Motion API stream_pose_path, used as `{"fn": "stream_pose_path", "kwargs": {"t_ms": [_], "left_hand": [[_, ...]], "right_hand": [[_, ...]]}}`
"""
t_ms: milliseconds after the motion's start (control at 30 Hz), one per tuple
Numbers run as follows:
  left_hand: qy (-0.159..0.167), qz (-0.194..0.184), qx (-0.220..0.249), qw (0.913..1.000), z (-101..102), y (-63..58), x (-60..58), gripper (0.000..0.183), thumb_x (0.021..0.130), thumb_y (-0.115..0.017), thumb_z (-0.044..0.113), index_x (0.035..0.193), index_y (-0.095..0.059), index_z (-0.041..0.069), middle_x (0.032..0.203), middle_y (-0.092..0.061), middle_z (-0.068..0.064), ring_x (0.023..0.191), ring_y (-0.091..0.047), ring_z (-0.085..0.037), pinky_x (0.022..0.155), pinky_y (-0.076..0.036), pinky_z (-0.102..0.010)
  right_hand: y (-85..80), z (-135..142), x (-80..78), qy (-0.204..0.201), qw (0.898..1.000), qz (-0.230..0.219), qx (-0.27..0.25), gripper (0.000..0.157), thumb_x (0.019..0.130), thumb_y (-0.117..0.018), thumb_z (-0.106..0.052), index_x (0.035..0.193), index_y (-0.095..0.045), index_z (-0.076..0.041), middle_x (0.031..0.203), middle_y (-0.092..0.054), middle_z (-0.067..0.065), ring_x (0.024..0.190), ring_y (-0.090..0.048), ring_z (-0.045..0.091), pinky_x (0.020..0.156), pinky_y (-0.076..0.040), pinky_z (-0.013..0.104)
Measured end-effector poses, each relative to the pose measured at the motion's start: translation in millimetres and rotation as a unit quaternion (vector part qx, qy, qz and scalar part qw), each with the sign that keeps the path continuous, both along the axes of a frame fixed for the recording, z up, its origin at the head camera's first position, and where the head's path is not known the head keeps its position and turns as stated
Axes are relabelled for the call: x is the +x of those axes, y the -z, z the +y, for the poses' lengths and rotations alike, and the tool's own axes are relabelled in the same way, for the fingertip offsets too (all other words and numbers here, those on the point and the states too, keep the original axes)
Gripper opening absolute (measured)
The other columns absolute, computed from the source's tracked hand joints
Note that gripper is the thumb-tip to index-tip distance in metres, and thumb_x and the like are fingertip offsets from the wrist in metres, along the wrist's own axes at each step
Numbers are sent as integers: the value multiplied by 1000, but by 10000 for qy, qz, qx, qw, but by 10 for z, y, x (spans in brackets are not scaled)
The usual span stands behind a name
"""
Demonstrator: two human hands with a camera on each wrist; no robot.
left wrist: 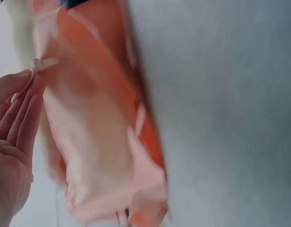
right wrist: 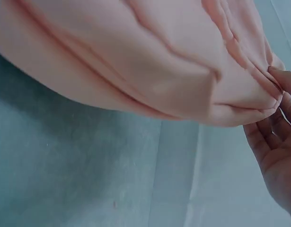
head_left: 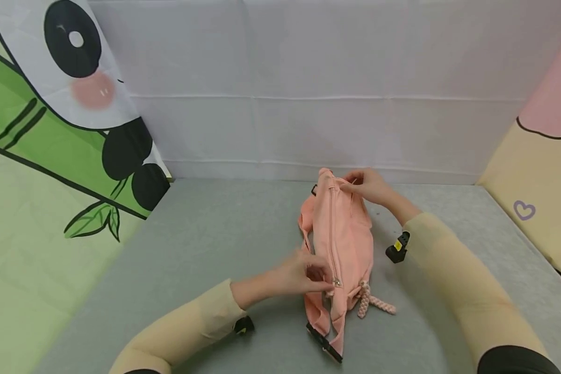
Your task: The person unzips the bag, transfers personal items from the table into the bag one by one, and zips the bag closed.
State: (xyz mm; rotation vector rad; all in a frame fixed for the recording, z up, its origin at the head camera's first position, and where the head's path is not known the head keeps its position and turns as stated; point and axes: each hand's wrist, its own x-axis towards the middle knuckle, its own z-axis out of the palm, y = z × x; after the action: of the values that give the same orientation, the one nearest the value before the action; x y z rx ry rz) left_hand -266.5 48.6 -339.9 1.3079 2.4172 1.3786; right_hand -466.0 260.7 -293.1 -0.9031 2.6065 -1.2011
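A peach-pink waist bag (head_left: 352,234) stands on its side on the grey table, its long zipper (head_left: 333,228) running lengthwise along the upper edge and drawn together. At the near end, my left hand (head_left: 299,272) pinches the zipper pull between thumb and fingers; the left wrist view shows the pinched tab, with the bag blurred behind it. The far end of the bag is gripped by my right hand (head_left: 371,186), whose thumb and fingers pinch the fabric beside the zipper, as the right wrist view shows too. Braided cords (head_left: 364,300) hang from the bag's near right side.
The pink strap (head_left: 306,218) runs along the bag's left side and ends in a black buckle (head_left: 324,343) near the front. A white cloth wall (head_left: 280,130) rises behind the grey table (head_left: 224,218). Printed cloth panels flank it left and right.
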Motion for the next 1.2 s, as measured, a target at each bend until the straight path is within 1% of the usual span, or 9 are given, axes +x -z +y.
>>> {"fn": "stream_pose_path", "kwargs": {"t_ms": [133, 267, 367, 433, 600, 700, 833, 900, 1200], "left_hand": [[-66, 134, -70, 9999, -104, -22, -21, 8, 87, -73, 3, 83, -67, 6, 79, -68, 0, 71, -62, 4, 63, -52, -17], [-170, -104, -439, 9988, -130, -5, 12, 8, 88, -73, 11, 84, -67, 10, 77, -65, 7, 70, -60, 6, 63, -51, -16], [-404, -255, -701, 9964, -81, 24, 53, 16, 85, -78, 22, 79, -64, 17, 70, -61, 14, 64, -58, 6, 60, -49, -15], [-582, -284, -800, 9947, -28, 44, 71, 25, 80, -82, 31, 74, -60, 19, 63, -56, 16, 57, -53, 4, 54, -46, -15], [-969, -193, -1039, 9897, 119, 91, 80, 46, 71, -86, 43, 67, -48, 18, 53, -40, 11, 45, -38, -2, 45, -30, -17], [-1116, -147, -1230, 9860, 183, 121, 79, 52, 69, -86, 47, 65, -43, 18, 52, -36, 9, 44, -35, -4, 44, -27, -18], [-1177, -90, -1323, 9842, 213, 142, 84, 51, 71, -86, 44, 64, -43, 18, 52, -38, 9, 46, -38, -5, 44, -28, -18], [-1121, -76, -1286, 9853, 210, 145, 84, 47, 74, -85, 39, 65, -44, 18, 54, -40, 9, 48, -40, -4, 45, -30, -17], [-724, -368, -744, 9939, 149, 159, 67, 26, 76, -81, 8, 77, -55, 15, 68, -51, 4, 55, -43, -1, 50, -36, -15]], "right_hand": [[-37, 136, 45, 39, 10000, 74, 30, 24, 95, -65, -20, 103, -69, 2, 93, -64, 12, 73, -57, 19, 64, -46, 30], [-44, 228, 79, 68, 9999, 99, 71, 23, 95, -65, -19, 103, -69, 3, 93, -64, 12, 73, -57, 19, 63, -46, 31], [-39, 261, 84, 108, 9999, 72, 59, 25, 95, -65, -20, 103, -69, 3, 95, -64, 12, 74, -58, 20, 64, -46, 31], [-34, 265, 83, 151, 9999, 36, 56, 26, 95, -65, -21, 104, -69, 3, 96, -63, 13, 76, -58, 20, 64, -46, 30], [-19, 250, 71, 208, 9997, -61, 112, 27, 95, -66, -22, 106, -69, 3, 97, -63, 13, 79, -58, 20, 68, -48, 34], [-11, 238, 66, 188, 9997, -95, 135, 28, 95, -66, -22, 107, -68, 3, 98, -63, 12, 80, -58, 20, 70, -48, 34], [-15, 228, 71, 158, 9997, -113, 113, 28, 95, -65, -21, 107, -68, 4, 98, -63, 13, 79, -58, 19, 69, -49, 34], [-22, 229, 78, 163, 9998, -109, 107, 27, 95, -65, -21, 107, -68, 4, 98, -63, 13, 78, -58, 19, 69, -48, 33], [-32, 248, 88, 148, 9999, -58, 24, 24, 95, -65, -20, 103, -68, 3, 96, -63, 13, 76, -58, 17, 69, -48, 38]]}}
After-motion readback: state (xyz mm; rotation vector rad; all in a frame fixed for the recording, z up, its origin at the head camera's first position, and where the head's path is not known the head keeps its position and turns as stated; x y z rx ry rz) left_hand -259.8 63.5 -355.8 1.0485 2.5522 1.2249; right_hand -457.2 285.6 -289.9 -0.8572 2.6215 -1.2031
